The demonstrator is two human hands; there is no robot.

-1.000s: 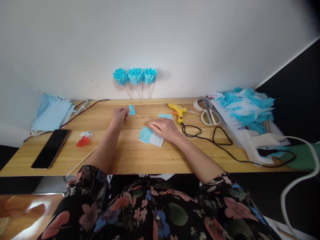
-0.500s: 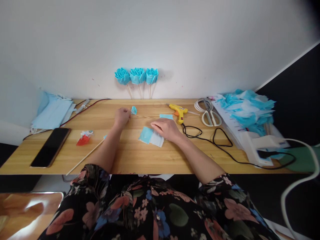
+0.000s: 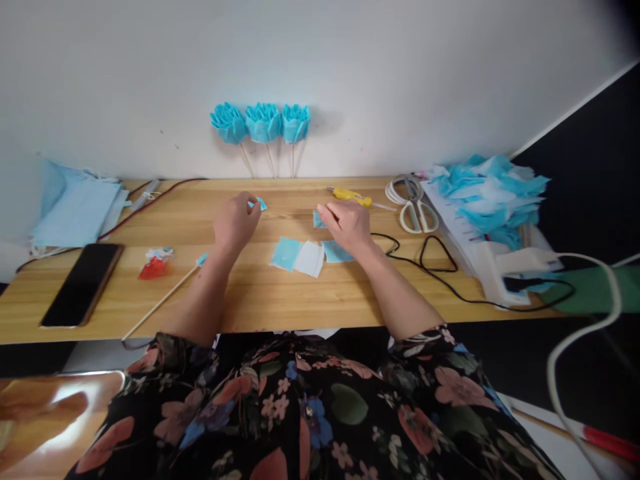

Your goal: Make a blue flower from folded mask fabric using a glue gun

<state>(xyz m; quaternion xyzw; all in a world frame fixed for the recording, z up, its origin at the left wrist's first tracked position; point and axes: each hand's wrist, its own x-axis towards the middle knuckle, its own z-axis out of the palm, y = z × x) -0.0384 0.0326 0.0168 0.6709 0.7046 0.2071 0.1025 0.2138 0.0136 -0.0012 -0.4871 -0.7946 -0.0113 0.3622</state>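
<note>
The right hand (image 3: 349,223) had lifted off the flat blue and white squares of cloth (image 3: 300,255) it was pressing a moment before. It had moved back toward the yellow plastic glue gun (image 3: 350,195). Now its fingers pinched a small blue cloth piece (image 3: 317,219) just above the wooden tabletop (image 3: 260,300). That looked like picking up the next bit to work with.

The left hand (image 3: 234,223) had come up a little too. Its grip was closed on a tiny folded blue cloth bit (image 3: 261,203), held at the fingertips, off the tabletop.

The two small pieces were near each other but apart, with bare wood between them. The flat squares lay just in front of both hands, touching neither. A thin wooden stick (image 3: 163,301) lay beside the left arm.
</note>
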